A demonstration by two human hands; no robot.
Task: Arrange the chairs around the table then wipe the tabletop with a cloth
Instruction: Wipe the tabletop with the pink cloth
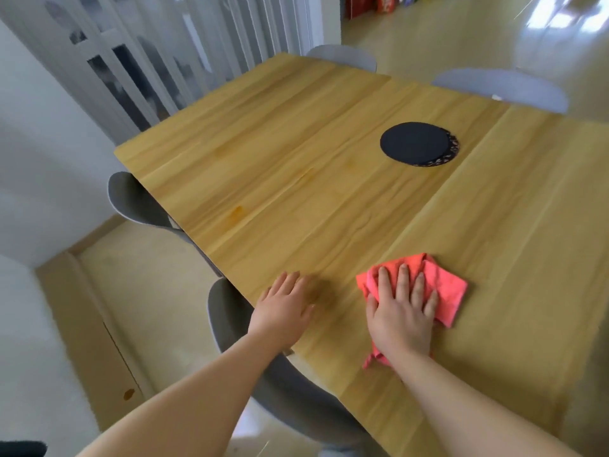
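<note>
A long light wooden table (280, 166) fills the middle of the head view. A crumpled pink-red cloth (448, 288) lies on its near part. My right hand (400, 311) presses flat on the cloth with straight, spread fingers. My left hand (285, 308) rests flat on the bare tabletop near the left edge, fingers straight. Grey chairs stand tucked against the table: two on the left side (131, 202) (227, 318) and two on the far right side (342, 56) (501, 87).
A round dark mat (415, 143) with a second patterned mat peeking out beneath it lies near the table's middle. White folding doors (138, 61) stand behind the far left. A low beige step or ledge (89, 324) runs along the floor at left.
</note>
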